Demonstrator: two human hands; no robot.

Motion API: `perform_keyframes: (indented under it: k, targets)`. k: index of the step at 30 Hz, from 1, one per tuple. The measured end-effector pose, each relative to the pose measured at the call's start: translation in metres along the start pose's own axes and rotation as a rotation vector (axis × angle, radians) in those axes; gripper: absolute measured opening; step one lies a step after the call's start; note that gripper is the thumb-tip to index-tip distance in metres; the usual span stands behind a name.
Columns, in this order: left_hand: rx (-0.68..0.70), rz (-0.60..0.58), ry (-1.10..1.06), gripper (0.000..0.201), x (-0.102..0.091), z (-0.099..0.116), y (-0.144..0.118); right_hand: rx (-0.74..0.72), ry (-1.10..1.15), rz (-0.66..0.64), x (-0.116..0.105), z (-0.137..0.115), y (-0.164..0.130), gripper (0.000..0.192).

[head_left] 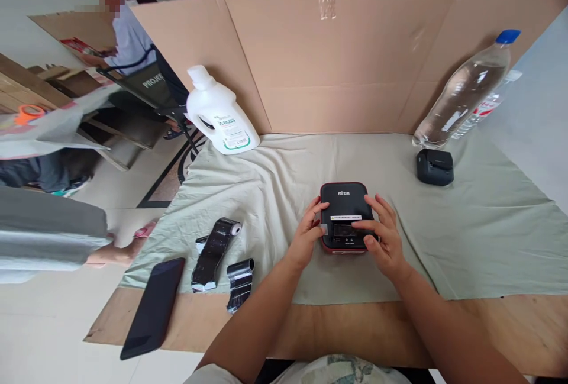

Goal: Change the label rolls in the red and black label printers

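Device: a small black box with a red base point(344, 212) sits on the pale green cloth point(465, 230), near the middle of the table.
Left hand: the left hand point(306, 236) clasps the box's left edge, fingers curled against its side.
Right hand: the right hand point(384, 236) lies over the right half of the lid, fingers spread and flat.
Left of the box: two black rolls point(217, 251) and a dark phone point(154, 307).
Far side: a white jug point(219, 115), a clear bottle point(465, 91), a small black unit point(435, 166), a cardboard screen point(355, 58).
Beyond the table: another person seated at left.
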State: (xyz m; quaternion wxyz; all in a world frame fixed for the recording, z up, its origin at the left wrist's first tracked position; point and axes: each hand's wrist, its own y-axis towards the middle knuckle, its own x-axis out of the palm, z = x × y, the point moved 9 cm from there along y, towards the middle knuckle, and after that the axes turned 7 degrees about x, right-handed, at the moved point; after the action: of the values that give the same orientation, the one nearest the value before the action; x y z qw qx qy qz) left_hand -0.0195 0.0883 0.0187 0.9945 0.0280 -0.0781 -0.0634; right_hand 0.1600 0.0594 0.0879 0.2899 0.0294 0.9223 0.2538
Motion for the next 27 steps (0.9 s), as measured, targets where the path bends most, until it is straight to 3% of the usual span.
perform_keyframes:
  k: [7,13,16,19,22,25,27]
  targets:
    - [0.047,0.076,-0.005,0.057,0.0,-0.002,0.004,-0.121,-0.063,0.097,0.006,-0.008,-0.019,0.01]
    - [0.08,0.075,-0.025,0.088,0.003,-0.003,0.006,-0.105,-0.072,0.134,0.01,-0.007,-0.021,0.007]
    - [0.104,0.06,-0.027,0.091,0.006,-0.001,0.006,-0.118,-0.053,0.15,0.009,-0.007,-0.02,0.022]
    - [0.077,0.037,-0.031,0.083,0.009,-0.002,0.005,-0.151,0.002,0.1,0.011,-0.005,-0.018,0.035]
    - [0.052,0.045,-0.014,0.072,0.008,0.002,0.002,-0.195,0.037,0.07,0.013,-0.001,-0.017,0.034]
    - [0.173,0.131,0.218,0.048,0.0,0.034,0.001,-0.212,0.072,0.075,0.012,0.003,-0.018,0.038]
    - [0.307,0.121,0.422,0.029,0.005,0.063,0.006,-0.214,0.094,0.084,0.012,0.004,-0.019,0.042]
